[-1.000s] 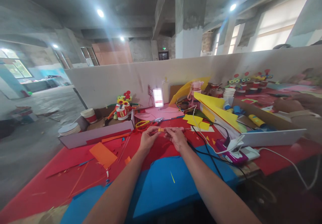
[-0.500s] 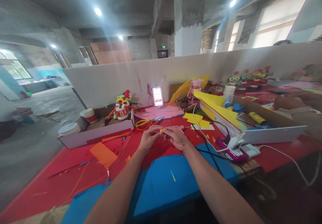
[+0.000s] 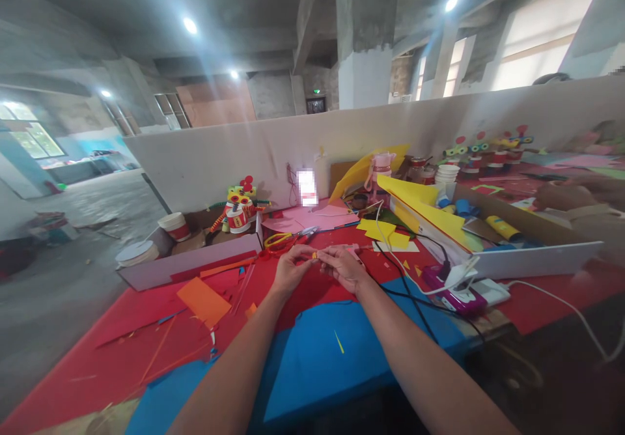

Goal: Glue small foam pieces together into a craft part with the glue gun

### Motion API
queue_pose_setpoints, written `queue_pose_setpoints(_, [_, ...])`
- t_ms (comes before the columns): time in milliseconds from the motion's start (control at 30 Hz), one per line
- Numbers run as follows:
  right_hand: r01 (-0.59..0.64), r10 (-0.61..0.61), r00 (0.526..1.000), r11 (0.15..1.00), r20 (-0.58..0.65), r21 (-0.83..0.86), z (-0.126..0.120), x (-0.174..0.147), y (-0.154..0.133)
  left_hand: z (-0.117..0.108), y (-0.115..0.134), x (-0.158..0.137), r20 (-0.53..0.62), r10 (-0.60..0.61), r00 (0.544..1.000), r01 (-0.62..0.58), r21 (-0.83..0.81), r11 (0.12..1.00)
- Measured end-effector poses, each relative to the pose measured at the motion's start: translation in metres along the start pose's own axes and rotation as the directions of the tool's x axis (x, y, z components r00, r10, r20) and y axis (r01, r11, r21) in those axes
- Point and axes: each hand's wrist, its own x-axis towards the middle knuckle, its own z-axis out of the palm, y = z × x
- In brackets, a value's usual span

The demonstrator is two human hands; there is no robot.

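Note:
My left hand point(image 3: 293, 269) and my right hand point(image 3: 346, 268) meet above the red-covered table. Pinched between the fingertips of both is a small yellow-orange piece point(image 3: 315, 256), mostly hidden by the fingers; its material is too small to make out. Behind my left hand lie scissors point(image 3: 279, 241) with yellow handles. A pink object point(image 3: 352, 250), partly covered, rests just beyond my right hand. Blue sheets point(image 3: 336, 357) spread under my forearms, with a thin yellow sliver point(image 3: 338, 342) on top.
To the left, a box point(image 3: 195, 267) holds a paper-cup figure point(image 3: 239, 217) and cups. An orange sheet point(image 3: 204, 301) lies before it. On the right are a box point(image 3: 537, 262) of cardboard tubes, a purple power strip point(image 3: 456, 292) and trailing cables. Beyond it, a person's arm point(image 3: 566, 197) shows.
The view has shifted very slightly. Both hands stay together around the small yellow-orange piece, with hardly any visible movement.

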Motion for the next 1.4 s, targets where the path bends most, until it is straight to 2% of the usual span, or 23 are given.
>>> queue_pose_setpoints(233, [0.029, -0.025, 0.998, 0.998, -0.066, 0.064, -0.002, 0.001, -0.005, -0.004, -0.004, 0.002, -0.085, -0.027, 0.996, 0.020, -0.080, 0.997])
queue_pose_setpoints(333, [-0.020, 0.030, 0.996, 0.993, -0.085, 0.119, -0.002, 0.001, -0.005, -0.006, -0.007, 0.003, -0.074, -0.002, 0.997, -0.004, -0.086, 0.996])
queue_pose_setpoints(433, [-0.033, 0.035, 0.999, 0.997, -0.033, 0.064, -0.001, 0.000, -0.004, -0.006, -0.007, 0.003, -0.041, 0.018, 0.999, -0.020, -0.050, 0.999])
queue_pose_setpoints(533, [0.050, -0.049, 0.999, 0.998, 0.020, -0.049, -0.002, -0.001, -0.003, -0.004, -0.005, 0.002, -0.006, -0.026, 1.000, 0.025, -0.088, 0.996])
queue_pose_setpoints(733, [0.228, -0.232, 0.973, 0.960, -0.004, -0.163, 0.000, 0.002, -0.001, 0.000, -0.004, 0.000, 0.058, -0.155, 0.986, 0.165, -0.245, 0.955])
queue_pose_setpoints(967, [0.281, -0.287, 0.958, 0.930, 0.010, -0.236, -0.004, 0.007, 0.005, 0.003, 0.002, -0.001, -0.005, -0.171, 0.985, 0.166, -0.209, 0.964])
queue_pose_setpoints(1100, [0.277, -0.282, 0.959, 0.938, 0.007, -0.210, -0.003, 0.005, 0.003, 0.002, 0.002, 0.000, -0.042, -0.171, 0.984, 0.156, -0.238, 0.959])
queue_pose_setpoints(1200, [0.258, -0.267, 0.963, 0.955, -0.045, -0.145, -0.003, 0.005, 0.001, 0.001, 0.001, 0.000, -0.064, -0.164, 0.984, 0.143, -0.259, 0.955])
queue_pose_setpoints(1300, [0.207, -0.221, 0.962, 0.974, -0.163, -0.095, -0.006, 0.007, 0.000, 0.001, 0.000, 0.000, -0.067, -0.161, 0.985, 0.140, -0.250, 0.958])
queue_pose_setpoints(1400, [0.176, -0.203, 0.949, 0.976, -0.243, -0.128, -0.010, 0.009, 0.001, 0.001, -0.001, 0.000, -0.062, -0.154, 0.986, 0.136, -0.235, 0.962])
